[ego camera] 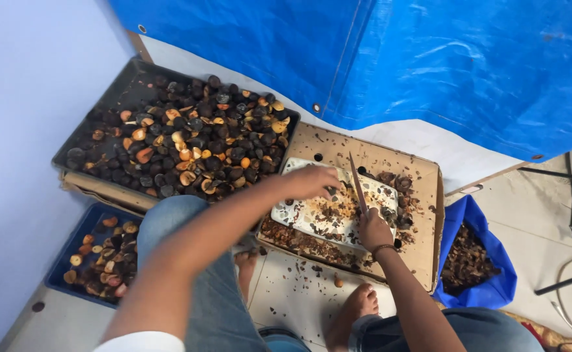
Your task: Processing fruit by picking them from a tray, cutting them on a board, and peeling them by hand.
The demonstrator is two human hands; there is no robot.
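My right hand grips a knife with its blade pointing up and away over a white cutting board. My left hand reaches over the board's far left part, fingers curled on a small dark nut; the nut itself is mostly hidden. The board lies in a flat cardboard box and is strewn with brown shell bits. A dark tray heaped with dark round nuts and orange cut pieces sits to the left of the box.
A blue crate with cut nut pieces stands by my left knee. A blue bag of brown shells sits right of the box. Blue tarp hangs behind. My bare feet rest on the tiled floor. Black metal legs stand at far right.
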